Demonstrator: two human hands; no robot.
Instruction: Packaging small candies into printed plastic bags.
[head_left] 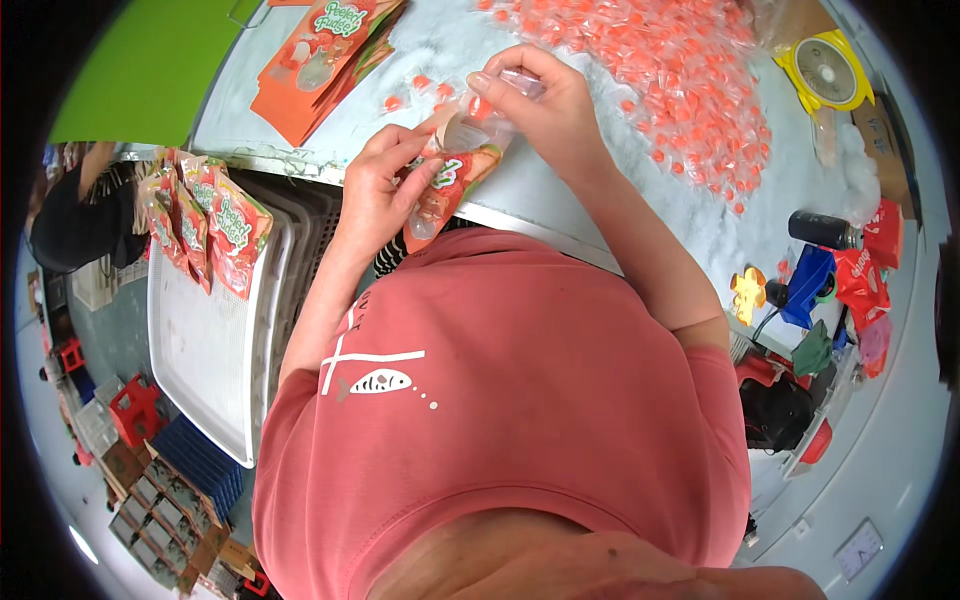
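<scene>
My left hand (378,185) grips a red and orange printed pouch (452,190) near the table's front edge. The pouch tilts, its mouth open toward the upper right. At that mouth, my right hand (545,105) pinches clear-wrapped red candies (482,108) between thumb and fingers; how many cannot be told. A few loose wrapped candies (393,103) lie on the table just beyond my left hand. Beyond my right hand spreads a large pile of the same wrapped candies (690,100). Flat printed pouches (315,65) are stacked at the far left of the table.
Left of me, plump pouches (235,235) lie at the far end of a white tray (200,350), atop other trays. A green panel (140,70) adjoins the table. At right are a yellow-rimmed round device (825,70), a black cylinder (818,230) and red packets (862,280).
</scene>
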